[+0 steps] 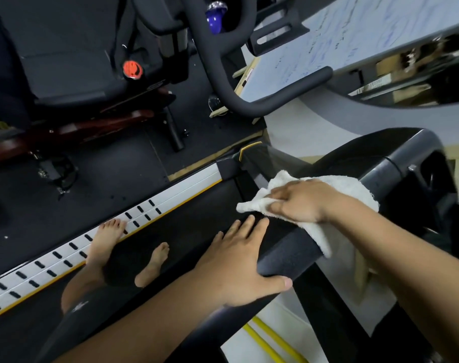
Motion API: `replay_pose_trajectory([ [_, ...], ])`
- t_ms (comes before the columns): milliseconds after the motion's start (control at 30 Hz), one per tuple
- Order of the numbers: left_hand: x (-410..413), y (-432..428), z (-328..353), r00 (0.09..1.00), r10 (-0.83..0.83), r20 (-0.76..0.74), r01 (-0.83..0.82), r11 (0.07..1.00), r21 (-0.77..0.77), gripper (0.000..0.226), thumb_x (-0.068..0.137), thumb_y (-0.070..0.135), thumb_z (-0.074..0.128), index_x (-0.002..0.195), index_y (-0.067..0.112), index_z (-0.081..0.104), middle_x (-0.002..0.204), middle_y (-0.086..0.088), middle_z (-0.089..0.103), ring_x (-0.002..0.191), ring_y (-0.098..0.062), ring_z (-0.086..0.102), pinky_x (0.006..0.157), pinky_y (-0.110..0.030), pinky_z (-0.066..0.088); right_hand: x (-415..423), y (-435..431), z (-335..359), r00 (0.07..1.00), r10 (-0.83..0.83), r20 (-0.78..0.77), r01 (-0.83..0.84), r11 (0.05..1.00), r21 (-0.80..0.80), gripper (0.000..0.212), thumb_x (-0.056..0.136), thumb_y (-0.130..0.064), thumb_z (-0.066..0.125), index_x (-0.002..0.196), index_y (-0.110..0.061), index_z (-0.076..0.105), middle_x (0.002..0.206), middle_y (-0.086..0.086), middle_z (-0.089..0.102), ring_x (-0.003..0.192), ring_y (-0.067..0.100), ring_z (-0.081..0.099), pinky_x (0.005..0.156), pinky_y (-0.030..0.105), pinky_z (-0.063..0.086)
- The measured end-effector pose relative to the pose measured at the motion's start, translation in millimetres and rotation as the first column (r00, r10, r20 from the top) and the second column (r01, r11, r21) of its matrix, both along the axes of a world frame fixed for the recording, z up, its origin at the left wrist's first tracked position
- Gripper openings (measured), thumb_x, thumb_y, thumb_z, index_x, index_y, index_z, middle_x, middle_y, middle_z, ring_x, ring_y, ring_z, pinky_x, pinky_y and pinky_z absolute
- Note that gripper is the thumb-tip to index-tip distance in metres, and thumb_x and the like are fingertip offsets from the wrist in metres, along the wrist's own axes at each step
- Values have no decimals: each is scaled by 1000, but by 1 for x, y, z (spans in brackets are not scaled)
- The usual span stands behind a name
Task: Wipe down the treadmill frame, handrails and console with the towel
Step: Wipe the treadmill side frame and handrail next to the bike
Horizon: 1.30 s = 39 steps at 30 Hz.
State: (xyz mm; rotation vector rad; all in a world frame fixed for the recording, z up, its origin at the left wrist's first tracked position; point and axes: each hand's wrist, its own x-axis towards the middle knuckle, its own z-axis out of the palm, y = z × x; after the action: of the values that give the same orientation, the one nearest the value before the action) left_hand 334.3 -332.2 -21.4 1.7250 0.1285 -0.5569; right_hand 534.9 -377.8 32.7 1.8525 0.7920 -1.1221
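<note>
A white towel [354, 189] lies draped over the dark padded handrail [291, 252] of the treadmill at the right. My right hand [301, 203] presses flat on the towel with straight fingers. Just below it, my left hand [238, 263] rests on the same handrail, fingers straight along its inner side and thumb under its end. The treadmill's black belt [191, 226] and grey side rail [97, 244] with black slots run diagonally below; my bare feet stand there. A second curved handrail [275, 100] sits at the upper middle.
A black and dark-red exercise machine [79, 100] with an orange knob stands on the dark floor mat at the left. A whiteboard [341, 45] leans at the upper right. Yellow bars [265, 339] lie below the handrail at the bottom right.
</note>
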Motion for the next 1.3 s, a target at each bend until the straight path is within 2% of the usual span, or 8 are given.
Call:
replay_pose_trajectory([
  [233, -1, 9, 15, 997, -27, -72, 27, 1000, 1, 102, 84, 72, 54, 156, 37, -10, 164, 15, -12, 152, -12, -8, 118, -52, 9, 60, 1, -19, 958, -133, 252, 158, 984, -79, 105, 35, -110, 15, 122, -60, 48, 143, -6, 40, 138, 27, 30, 111, 55, 24],
  [333, -1, 8, 14, 998, -14, -61, 13, 1000, -2, 102, 84, 72, 55, 156, 37, -9, 165, 15, -10, 152, -12, -7, 118, -52, 9, 73, -11, -8, 954, -91, 284, 108, 993, -43, 96, 51, -105, 9, 128, -58, 44, 145, -8, 43, 142, 27, 19, 113, 53, 19],
  [433, 0, 1, 4, 1000, 5, -30, -5, 1000, -1, 105, 81, 74, 55, 156, 35, -8, 166, 11, -7, 153, -14, -5, 123, -48, 11, 48, -26, 12, 955, 27, 295, -58, 994, 98, 59, 86, -69, 18, 128, -45, 53, 139, -3, 51, 136, 25, 31, 112, 48, 22],
  [533, 0, -3, -1, 1000, 10, -22, -10, 1000, 7, 107, 80, 75, 55, 156, 34, -8, 166, 10, -6, 153, -14, -4, 123, -46, 12, -1, -43, 27, 945, 46, 323, -149, 942, 301, 57, 87, -51, 19, 129, -41, 56, 143, -11, 50, 135, 19, 35, 112, 44, 19],
  [733, 0, -4, 0, 999, 36, -11, -36, 999, -10, 108, 80, 73, 57, 156, 32, -6, 166, 9, -5, 153, -15, -2, 123, -46, 13, -18, -45, 15, 974, 144, 178, -214, 849, 484, 59, 82, -57, 18, 113, -37, 65, 119, -10, 66, 118, 15, 52, 103, 39, 33],
  [967, -3, 0, 2, 999, 48, -26, -49, 998, -34, 103, 80, 71, 59, 156, 39, -3, 165, 17, -4, 152, -7, -2, 123, -42, 14, 49, -74, 31, 908, -217, 360, -139, 653, 744, 39, 89, -49, 32, 63, -30, 54, 73, 1, 63, 83, 30, 59, 78, 39, 41],
  [1067, -2, -3, 0, 997, 64, -33, -64, 998, -20, 106, 77, 75, 58, 156, 39, -2, 165, 18, -3, 151, -5, 0, 123, -41, 16, 7, -79, 23, 900, -212, 381, -180, 617, 766, 40, 88, -47, 39, 89, -29, 75, 95, -3, 73, 102, 25, 61, 98, 42, 36],
  [1300, -2, -6, 2, 984, 160, 80, -161, 987, 12, 96, 73, 71, 65, 152, 42, 18, 153, 20, 33, 139, -3, 35, 109, -29, 37, -48, -107, 27, 982, 54, 179, -184, 434, 882, 39, 98, -43, 39, 119, -28, 68, 128, -14, 62, 126, 14, 49, 110, 42, 27],
])
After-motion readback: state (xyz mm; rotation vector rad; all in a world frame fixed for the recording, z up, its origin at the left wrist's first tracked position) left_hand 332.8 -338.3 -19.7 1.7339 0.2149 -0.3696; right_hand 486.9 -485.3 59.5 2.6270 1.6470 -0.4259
